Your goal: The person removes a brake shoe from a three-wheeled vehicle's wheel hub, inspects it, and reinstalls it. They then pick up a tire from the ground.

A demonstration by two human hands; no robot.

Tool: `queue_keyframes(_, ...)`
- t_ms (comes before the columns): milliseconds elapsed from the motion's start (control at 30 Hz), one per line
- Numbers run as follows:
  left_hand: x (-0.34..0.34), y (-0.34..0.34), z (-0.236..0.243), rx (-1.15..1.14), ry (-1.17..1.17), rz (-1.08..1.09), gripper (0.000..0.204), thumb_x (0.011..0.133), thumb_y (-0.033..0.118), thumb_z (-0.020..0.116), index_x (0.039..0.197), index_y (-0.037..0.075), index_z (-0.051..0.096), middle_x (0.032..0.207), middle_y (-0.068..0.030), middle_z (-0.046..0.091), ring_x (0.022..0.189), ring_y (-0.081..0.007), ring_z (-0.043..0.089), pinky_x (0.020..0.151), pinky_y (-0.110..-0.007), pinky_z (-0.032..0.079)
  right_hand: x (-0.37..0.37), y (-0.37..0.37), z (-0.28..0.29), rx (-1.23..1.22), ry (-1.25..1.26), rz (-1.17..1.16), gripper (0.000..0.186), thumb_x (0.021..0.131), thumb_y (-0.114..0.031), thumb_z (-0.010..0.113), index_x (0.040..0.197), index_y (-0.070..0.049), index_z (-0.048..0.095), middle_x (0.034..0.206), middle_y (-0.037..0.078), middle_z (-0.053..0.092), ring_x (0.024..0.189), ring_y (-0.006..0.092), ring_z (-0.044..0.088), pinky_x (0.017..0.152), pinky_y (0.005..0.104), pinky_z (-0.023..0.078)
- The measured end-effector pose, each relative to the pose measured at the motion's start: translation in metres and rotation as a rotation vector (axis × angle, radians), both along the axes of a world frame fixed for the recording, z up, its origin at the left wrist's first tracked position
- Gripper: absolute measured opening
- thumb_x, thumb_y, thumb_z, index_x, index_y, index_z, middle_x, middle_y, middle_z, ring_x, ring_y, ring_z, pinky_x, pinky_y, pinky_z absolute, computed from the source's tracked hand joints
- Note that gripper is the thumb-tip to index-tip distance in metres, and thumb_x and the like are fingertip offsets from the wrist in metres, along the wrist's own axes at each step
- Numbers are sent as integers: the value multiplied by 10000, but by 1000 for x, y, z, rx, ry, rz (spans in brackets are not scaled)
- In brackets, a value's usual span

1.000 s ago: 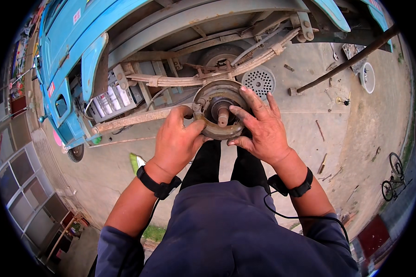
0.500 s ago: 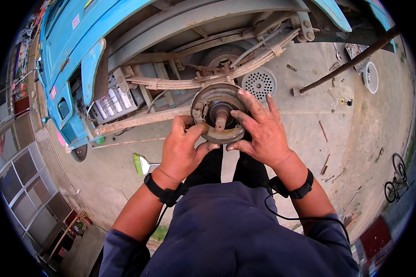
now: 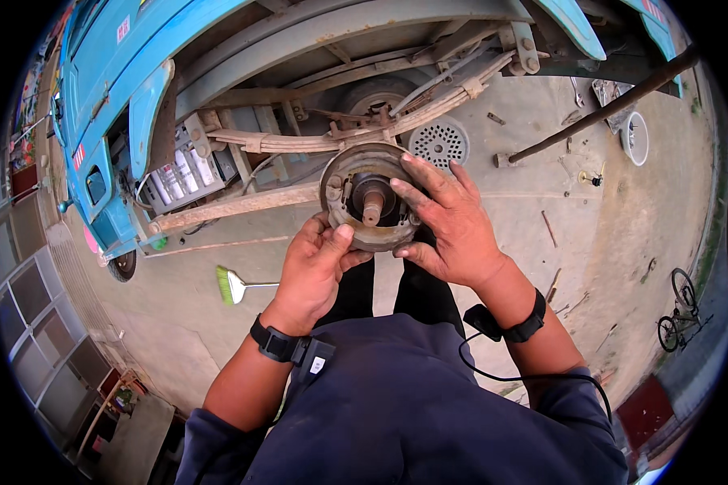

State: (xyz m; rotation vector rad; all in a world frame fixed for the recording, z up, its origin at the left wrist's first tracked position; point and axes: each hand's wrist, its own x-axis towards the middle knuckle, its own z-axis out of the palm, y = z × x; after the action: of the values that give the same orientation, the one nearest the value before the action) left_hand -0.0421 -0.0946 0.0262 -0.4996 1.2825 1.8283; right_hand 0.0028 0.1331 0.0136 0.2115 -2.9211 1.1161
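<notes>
In front of me is a round drum brake assembly [image 3: 341,171] with worn, rusty curved brake shoes [image 3: 374,234] around a stub axle [image 3: 372,212]. My left hand [image 3: 309,273] is closed at its lower left, the thumb on the shoe's face and the other fingers curled below. On the other side, my right hand [image 3: 453,230] holds the shoes, with its fingers laid over the right edge and its thumb under the lower rim. The fingers hide part of the right shoe. A small spring shows at the left of the assembly.
Behind the brake runs a leaf spring [image 3: 299,144] under a blue vehicle [image 3: 97,89]. A rusty bar [image 3: 598,113] slants at the right. On the concrete are a perforated round plate [image 3: 439,144], a white bucket [image 3: 636,139], a green-bristled broom [image 3: 230,284] and scattered tools.
My left hand has shifted its grip, its thumb now lying up on the shoe. The right hand stays on the right side. The whole view has moved slightly.
</notes>
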Motion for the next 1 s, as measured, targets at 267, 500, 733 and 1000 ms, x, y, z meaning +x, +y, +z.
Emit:
queue_keyframes(267,-2,-5,3,-10,19,-55,427,1033,321,595,1292,1,483,1245,-116,638,1095,-200,662,927,-358,556,-55,-3,-31,4,31,-32,462,944,-207,615,1399,-145,571,1359,122,574,1314,356,485,1080,469,383)
queue_keyframes(500,-12,-8,5,-56,9,-129,435,1024,318,610,1290,-4,487,1224,-110,647,1069,-189,672,909,-356,574,-61,5,-39,-39,3,55,437,997,-299,549,1418,-182,571,1412,73,554,1383,339,426,1125,483,337)
queue_keyframes(733,-17,-10,4,-49,16,-145,503,1001,274,649,1341,-40,452,1252,-125,621,1094,-200,658,930,-368,568,-65,15,-37,-69,-85,148,486,1035,-377,440,1467,-172,524,1459,102,510,1431,354,352,1154,500,278)
queue_keyframes(1000,-24,-8,3,-106,45,-240,475,997,187,647,1366,-24,434,1220,-105,618,1072,-153,632,900,-316,550,-65,15,-37,-82,-111,150,509,1056,-400,374,1486,-158,502,1474,117,493,1437,369,335,1162,505,253)
